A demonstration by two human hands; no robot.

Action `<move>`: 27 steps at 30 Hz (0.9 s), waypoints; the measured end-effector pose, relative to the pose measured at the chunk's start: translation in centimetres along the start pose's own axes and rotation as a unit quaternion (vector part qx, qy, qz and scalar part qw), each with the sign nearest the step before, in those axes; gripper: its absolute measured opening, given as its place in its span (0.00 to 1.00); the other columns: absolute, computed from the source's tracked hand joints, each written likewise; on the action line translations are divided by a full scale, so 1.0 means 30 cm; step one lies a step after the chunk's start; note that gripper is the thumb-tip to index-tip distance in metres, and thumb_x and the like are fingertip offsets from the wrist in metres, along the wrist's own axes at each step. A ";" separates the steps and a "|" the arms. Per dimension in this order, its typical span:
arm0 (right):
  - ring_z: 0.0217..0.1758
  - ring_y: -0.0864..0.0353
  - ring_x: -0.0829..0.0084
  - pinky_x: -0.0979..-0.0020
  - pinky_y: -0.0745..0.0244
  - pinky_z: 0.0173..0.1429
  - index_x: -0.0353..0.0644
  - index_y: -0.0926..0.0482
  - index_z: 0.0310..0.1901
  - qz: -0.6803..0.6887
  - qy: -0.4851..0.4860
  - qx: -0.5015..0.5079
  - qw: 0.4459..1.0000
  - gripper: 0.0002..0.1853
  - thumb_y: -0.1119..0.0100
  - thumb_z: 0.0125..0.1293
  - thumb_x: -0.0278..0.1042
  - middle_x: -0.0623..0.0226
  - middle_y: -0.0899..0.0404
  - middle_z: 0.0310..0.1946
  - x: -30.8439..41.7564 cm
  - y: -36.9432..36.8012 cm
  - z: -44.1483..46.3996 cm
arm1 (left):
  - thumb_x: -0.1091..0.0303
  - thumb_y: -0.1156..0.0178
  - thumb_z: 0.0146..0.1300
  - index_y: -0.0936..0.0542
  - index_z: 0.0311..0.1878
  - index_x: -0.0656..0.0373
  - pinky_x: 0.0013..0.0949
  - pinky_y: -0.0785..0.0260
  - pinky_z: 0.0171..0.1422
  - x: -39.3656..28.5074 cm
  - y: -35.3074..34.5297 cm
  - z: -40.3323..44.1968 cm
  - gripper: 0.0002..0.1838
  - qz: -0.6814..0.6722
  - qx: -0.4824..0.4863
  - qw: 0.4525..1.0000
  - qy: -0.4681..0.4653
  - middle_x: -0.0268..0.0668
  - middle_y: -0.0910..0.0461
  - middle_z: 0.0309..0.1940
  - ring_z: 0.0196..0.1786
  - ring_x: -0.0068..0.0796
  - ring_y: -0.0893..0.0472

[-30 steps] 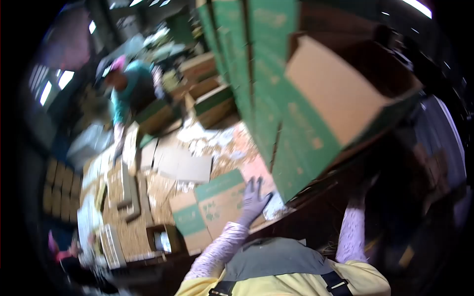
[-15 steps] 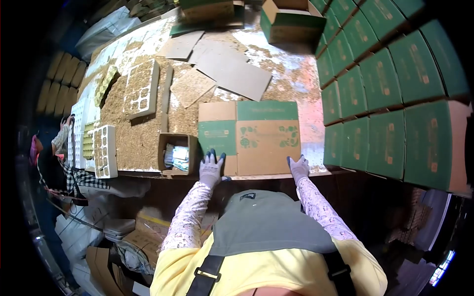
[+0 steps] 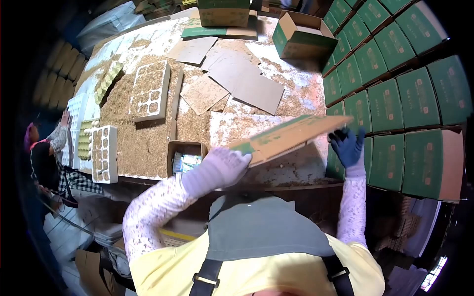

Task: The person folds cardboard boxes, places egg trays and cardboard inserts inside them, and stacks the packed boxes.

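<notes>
A flattened green-and-brown cardboard box (image 3: 291,135) is held tilted above the near edge of the table. Its left end is in my left hand (image 3: 224,166), which wears a pale glove; the fingertips are hidden behind the cardboard. At the right end, my right hand (image 3: 348,148) is raised with its dark blue gloved palm showing and the fingers spread. Its fingertips are close to the cardboard's corner; whether they touch it I cannot tell. Left of my left hand stands a small open carton (image 3: 186,157) with light blue-and-white packets inside.
Stacked green boxes (image 3: 387,101) line the right side. An open box (image 3: 303,37) stands at the back. Flat cardboard sheets (image 3: 256,91) and a white foam tray (image 3: 150,91) lie on the husk-strewn table (image 3: 296,172). At left, another person (image 3: 44,148) works beside trays.
The flattened box has come up off the table and tilted. My left hand has moved right and up with its left end; my right hand has risen rightward, fingers spread.
</notes>
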State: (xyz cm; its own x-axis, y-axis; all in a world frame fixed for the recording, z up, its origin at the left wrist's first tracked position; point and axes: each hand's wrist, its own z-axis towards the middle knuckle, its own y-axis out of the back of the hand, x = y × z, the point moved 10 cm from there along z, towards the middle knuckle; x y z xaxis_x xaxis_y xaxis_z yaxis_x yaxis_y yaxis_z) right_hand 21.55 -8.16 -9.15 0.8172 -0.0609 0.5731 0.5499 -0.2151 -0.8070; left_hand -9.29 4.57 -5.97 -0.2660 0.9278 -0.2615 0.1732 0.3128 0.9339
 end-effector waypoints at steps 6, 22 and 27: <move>0.15 0.35 0.83 0.76 0.39 0.21 0.49 0.31 0.21 -0.381 0.191 -0.345 0.836 0.20 0.29 0.60 0.43 0.75 0.34 0.14 0.004 0.095 0.170 | 0.43 0.32 0.54 0.24 0.55 0.63 0.36 0.30 0.51 0.093 -0.161 0.130 0.35 -0.469 0.117 0.875 0.013 0.42 0.20 0.37 0.43 0.33 0.21; 0.67 0.33 0.55 0.61 0.40 0.71 0.40 0.34 0.67 -0.829 -0.252 0.186 0.463 0.44 0.48 0.61 0.71 0.46 0.32 0.61 -0.483 -0.212 0.077 | 0.65 0.47 0.61 0.21 0.51 0.55 0.48 0.34 0.66 -0.156 -0.038 0.249 0.16 0.192 -0.266 0.929 -0.172 0.42 0.24 0.55 0.60 0.39 0.24; 0.57 0.29 0.52 0.57 0.37 0.65 0.38 0.32 0.63 -0.871 0.044 0.197 0.447 0.36 0.46 0.64 0.61 0.49 0.28 0.53 -0.444 -0.519 0.001 | 0.50 0.37 0.57 0.39 0.72 0.51 0.49 0.41 0.69 0.030 0.160 0.401 0.41 0.158 -0.254 0.954 0.024 0.43 0.30 0.60 0.59 0.44 0.28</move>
State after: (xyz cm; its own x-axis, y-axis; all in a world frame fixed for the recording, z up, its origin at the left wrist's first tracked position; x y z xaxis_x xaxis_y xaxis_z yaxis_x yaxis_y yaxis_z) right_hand 2.11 -3.98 -4.22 -0.9119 -0.1767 0.3705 0.3409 0.1769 0.9233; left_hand 2.70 9.35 -4.65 -0.3220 0.9452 0.0537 -0.2265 -0.1320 0.9650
